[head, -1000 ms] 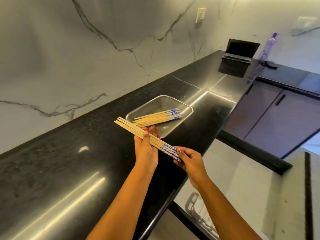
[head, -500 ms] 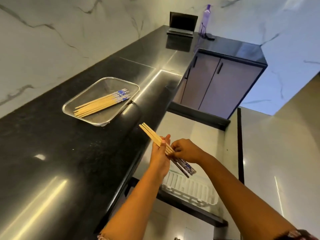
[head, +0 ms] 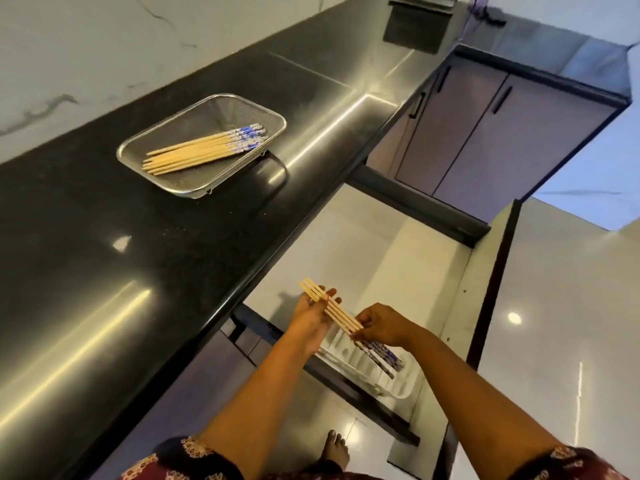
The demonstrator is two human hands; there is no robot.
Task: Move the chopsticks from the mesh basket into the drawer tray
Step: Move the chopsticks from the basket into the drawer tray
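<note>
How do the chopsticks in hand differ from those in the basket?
The held bundle is gripped by left hand and right hand above the drawer tray; basket bundle lies loose in the mesh basket. The held bundle's blue ends point toward the person; basket bundle's point away. Both are tan with blue ends.

Black polished stone table (head: pixel 104 271), long run with bright light streaks on top. White marble wall (head: pixel 86 64) with grey veins behind it. At the far end, a black folding panel-type item (head: pixel 420 1), cropped by the frame edge, reflection on the stone below it. Purple bottle (head: pixel 479 3) just beside it, mostly cut off. Grey-mauve cabinet doors (head: pixel 485 140) under the corner section, slim black bar handles (head: pixel 501 99). Dark plinth (head: pixel 415 202) below the doors. Pale glossy floor (head: pixel 554 306) with a round light spot (head: pixel 514 318).
</note>
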